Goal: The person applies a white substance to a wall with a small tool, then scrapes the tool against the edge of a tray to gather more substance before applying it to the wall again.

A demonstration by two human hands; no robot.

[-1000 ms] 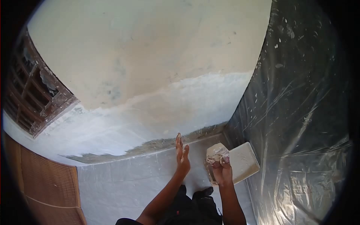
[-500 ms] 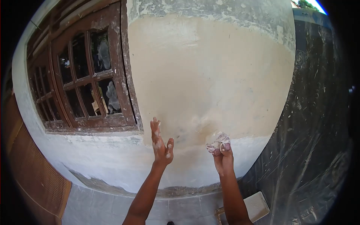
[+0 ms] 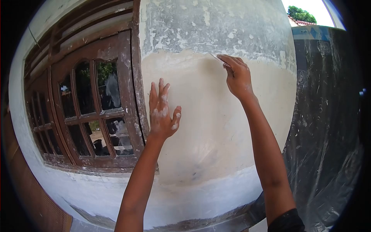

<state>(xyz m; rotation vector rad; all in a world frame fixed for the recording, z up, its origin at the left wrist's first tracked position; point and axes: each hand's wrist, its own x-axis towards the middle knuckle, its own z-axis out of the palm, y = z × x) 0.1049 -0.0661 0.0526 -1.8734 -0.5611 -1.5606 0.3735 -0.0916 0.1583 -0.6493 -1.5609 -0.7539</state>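
My left hand rests flat on the cream plastered wall, fingers spread and smeared with white filler, just right of the window frame. My right hand is raised higher and presses a thin pale scraper blade against the wall, where the cream coat meets the flaking grey surface above. Only the blade's edge shows beyond the fingers.
A dark brown wooden window with small panes fills the left. Black plastic sheeting spattered with white covers the right side. A white band of filler runs along the wall's base. Trees and sky show at top right.
The view has tilted up from the floor to the wall. Both hands rose: the left went flat onto the wall, the right lifted to the top of the cream patch.
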